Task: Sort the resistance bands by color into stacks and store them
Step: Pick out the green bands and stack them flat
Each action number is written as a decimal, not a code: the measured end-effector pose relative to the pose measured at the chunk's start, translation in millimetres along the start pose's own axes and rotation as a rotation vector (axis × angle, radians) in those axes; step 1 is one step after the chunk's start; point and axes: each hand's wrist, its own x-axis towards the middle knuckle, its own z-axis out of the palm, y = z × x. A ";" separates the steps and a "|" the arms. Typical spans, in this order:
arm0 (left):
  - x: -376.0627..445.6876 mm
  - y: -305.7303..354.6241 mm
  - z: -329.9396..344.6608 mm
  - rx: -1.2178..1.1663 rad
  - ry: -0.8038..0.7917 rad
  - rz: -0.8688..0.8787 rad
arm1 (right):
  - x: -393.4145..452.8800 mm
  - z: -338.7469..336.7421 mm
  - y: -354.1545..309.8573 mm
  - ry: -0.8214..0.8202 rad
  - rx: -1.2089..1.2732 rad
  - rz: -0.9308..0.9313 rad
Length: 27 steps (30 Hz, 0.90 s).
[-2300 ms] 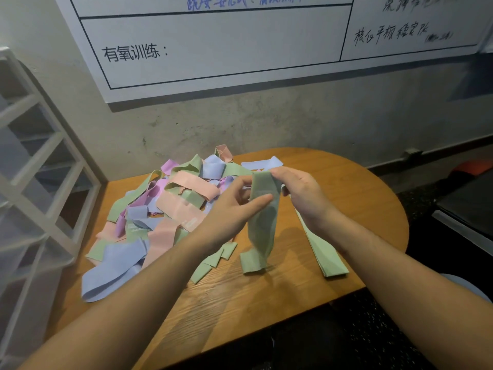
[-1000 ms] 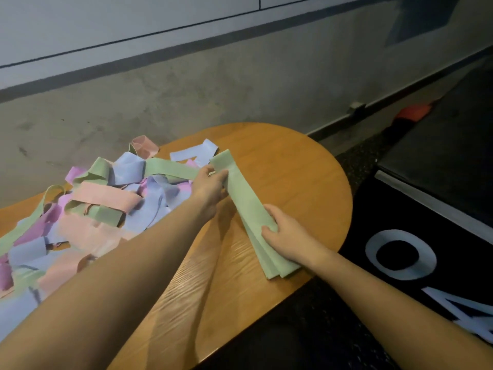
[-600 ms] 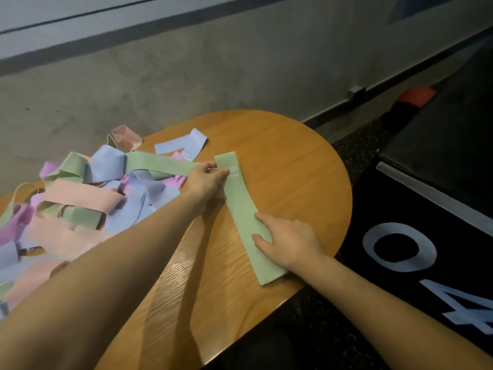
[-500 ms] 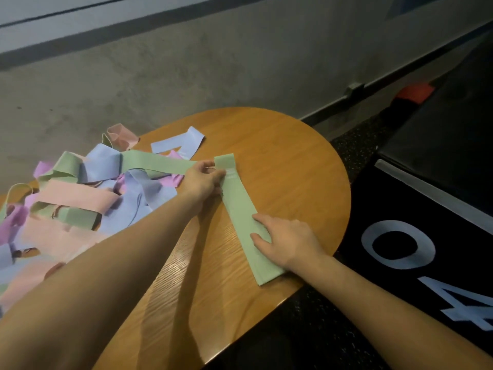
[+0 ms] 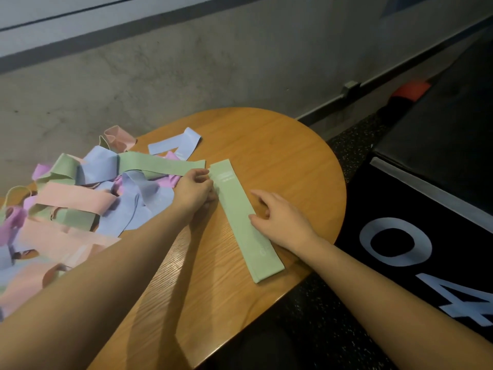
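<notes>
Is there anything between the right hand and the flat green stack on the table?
Nothing visible. The right hand lies against the green stack at its right edge, and the left hand touches its far end.

The heap of bands (image 5: 80, 204) runs off the left edge, so its full spread can't be seen. The left forearm covers part of that heap and a strip of the worktop (image 5: 280, 156). The left hand (image 5: 193, 189) hides its own fingertips at the far end of the green stack (image 5: 240, 214); whether they pinch it can't be told. White print on the stack is too small to read. The right hand (image 5: 282, 220) covers the stack's edge. The floor numerals (image 5: 394, 244) are cut off at right.
</notes>
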 end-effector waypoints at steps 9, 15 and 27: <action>-13.7 -5.7 2.5 -0.021 -0.096 0.043 | 33.9 13.8 -21.6 -0.082 0.124 0.028; -18.8 -8.6 -2.4 -0.066 -0.127 0.049 | 30.4 14.0 -19.0 -0.049 0.158 0.041; -66.1 -36.4 -72.6 0.242 -0.074 0.280 | 12.6 33.4 -56.4 0.031 0.255 -0.089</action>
